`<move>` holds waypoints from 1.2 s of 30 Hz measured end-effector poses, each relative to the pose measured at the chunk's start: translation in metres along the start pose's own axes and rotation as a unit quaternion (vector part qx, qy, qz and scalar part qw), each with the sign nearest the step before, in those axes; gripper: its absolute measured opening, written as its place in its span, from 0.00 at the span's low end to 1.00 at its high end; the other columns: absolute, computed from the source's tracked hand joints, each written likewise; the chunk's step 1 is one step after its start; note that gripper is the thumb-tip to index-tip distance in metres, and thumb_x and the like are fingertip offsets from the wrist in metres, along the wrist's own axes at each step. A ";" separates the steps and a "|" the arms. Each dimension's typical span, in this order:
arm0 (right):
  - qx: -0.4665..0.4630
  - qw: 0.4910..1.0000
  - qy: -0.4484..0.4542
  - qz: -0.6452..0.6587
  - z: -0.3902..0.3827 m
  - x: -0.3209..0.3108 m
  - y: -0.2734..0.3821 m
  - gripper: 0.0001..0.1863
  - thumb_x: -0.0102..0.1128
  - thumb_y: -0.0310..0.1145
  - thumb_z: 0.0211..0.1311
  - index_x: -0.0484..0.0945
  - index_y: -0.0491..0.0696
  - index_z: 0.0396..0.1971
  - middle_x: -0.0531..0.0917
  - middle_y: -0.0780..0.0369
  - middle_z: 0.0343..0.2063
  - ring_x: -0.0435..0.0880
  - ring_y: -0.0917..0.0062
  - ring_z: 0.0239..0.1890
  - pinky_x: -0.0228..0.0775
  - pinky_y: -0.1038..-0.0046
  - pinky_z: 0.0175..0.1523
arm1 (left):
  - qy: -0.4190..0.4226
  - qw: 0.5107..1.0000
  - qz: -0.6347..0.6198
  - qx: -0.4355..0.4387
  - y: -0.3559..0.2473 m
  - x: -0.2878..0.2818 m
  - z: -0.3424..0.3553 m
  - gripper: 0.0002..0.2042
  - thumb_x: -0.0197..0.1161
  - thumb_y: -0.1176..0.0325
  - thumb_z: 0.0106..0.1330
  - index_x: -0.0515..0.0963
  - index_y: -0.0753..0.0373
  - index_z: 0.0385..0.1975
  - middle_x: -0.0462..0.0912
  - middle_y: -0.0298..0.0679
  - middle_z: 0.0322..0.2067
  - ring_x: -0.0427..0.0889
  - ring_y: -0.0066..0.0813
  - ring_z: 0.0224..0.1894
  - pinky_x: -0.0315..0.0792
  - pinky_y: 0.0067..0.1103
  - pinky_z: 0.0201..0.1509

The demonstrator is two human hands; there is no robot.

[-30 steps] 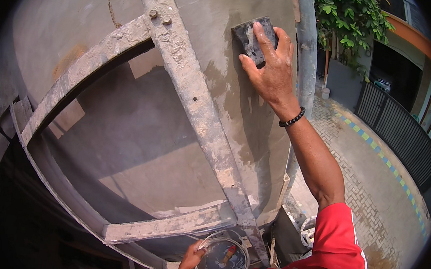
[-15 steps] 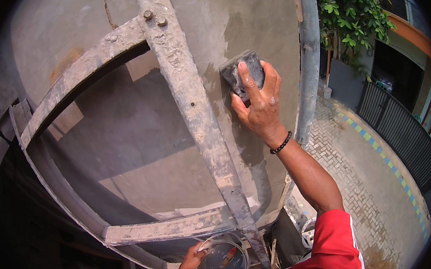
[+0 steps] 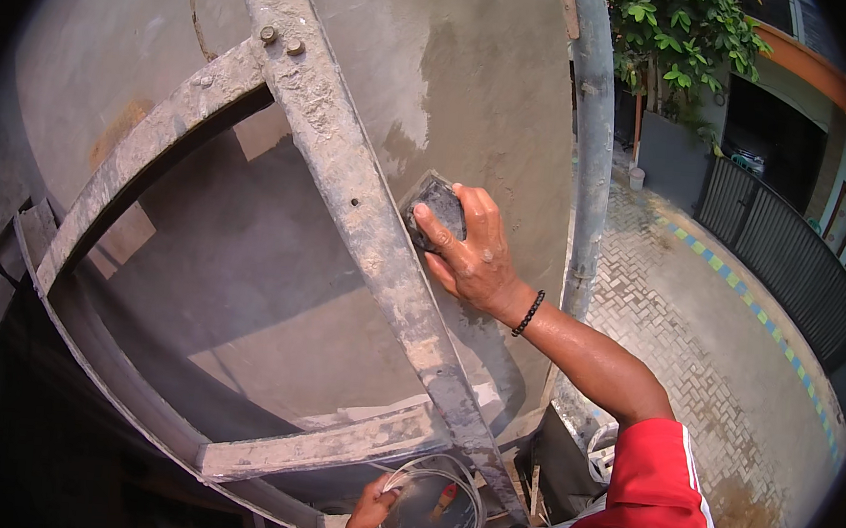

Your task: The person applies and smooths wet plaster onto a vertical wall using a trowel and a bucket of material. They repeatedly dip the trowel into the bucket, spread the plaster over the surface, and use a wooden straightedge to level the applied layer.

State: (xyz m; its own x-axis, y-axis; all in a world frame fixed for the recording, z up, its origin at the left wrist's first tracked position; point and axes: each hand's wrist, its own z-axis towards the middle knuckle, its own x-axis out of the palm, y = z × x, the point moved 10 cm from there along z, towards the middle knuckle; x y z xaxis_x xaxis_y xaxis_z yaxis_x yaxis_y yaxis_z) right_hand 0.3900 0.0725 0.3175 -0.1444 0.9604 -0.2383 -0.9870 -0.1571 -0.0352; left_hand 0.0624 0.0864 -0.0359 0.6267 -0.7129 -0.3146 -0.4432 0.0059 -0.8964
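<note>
My right hand [image 3: 483, 253] is closed round a dark grey rectangular rubbing block [image 3: 435, 211]. The block lies against the grey plastered wall [image 3: 498, 102], just right of a dirty metal bar, and the plaster around it looks damp and darker. Low in the view, my left hand [image 3: 370, 509] grips the rim of a round bucket [image 3: 415, 523] at its left side. Inside the bucket is something grey, along with a brush [image 3: 445, 499] with a reddish-orange part.
The plaster-spattered metal bar [image 3: 350, 190] runs diagonally before the wall, joined by bolts to a curved frame [image 3: 158, 118]. A grey vertical pipe [image 3: 590, 158] stands at the wall's right edge. Far below lie a paved lane [image 3: 652, 349] and a dark gate [image 3: 769, 229].
My right hand has slid the block down and slightly left along the wall, closer to the diagonal bar. My left hand still holds the bucket. The view has shifted a little.
</note>
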 end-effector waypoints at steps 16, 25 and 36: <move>0.022 0.998 0.057 0.032 -0.054 0.005 0.004 0.45 0.73 0.28 0.45 0.66 0.62 0.67 0.63 0.48 0.58 0.63 0.52 0.62 0.63 0.54 0.63 | 0.025 0.998 -0.045 -0.037 0.006 0.006 0.001 0.16 0.52 0.77 0.65 0.75 0.68 0.53 0.81 0.36 0.39 0.74 0.21 0.42 0.67 0.19 0.49; 0.139 0.966 -0.184 -0.117 0.041 -0.105 -0.097 0.41 0.72 0.30 0.50 0.66 0.58 0.67 0.62 0.45 0.58 0.65 0.51 0.59 0.62 0.54 0.61 | 0.008 1.000 0.021 0.011 -0.001 0.004 -0.007 0.15 0.53 0.76 0.65 0.76 0.67 0.51 0.81 0.35 0.38 0.74 0.21 0.39 0.67 0.19 0.46; 0.141 0.972 -0.175 -0.073 0.039 -0.118 -0.091 0.41 0.72 0.31 0.49 0.66 0.59 0.66 0.62 0.45 0.58 0.65 0.51 0.57 0.63 0.55 0.60 | -0.005 1.000 -0.014 -0.024 0.009 0.001 -0.004 0.17 0.53 0.75 0.63 0.76 0.68 0.51 0.82 0.38 0.40 0.77 0.24 0.42 0.69 0.20 0.49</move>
State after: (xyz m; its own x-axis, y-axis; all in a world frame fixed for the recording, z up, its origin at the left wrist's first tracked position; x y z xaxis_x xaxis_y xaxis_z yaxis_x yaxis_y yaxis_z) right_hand 0.4936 -0.0172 0.3866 0.0321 0.9950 0.0949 -0.9719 0.0089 0.2351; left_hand 0.0562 0.0834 -0.0433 0.6460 -0.7051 -0.2924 -0.4549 -0.0480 -0.8893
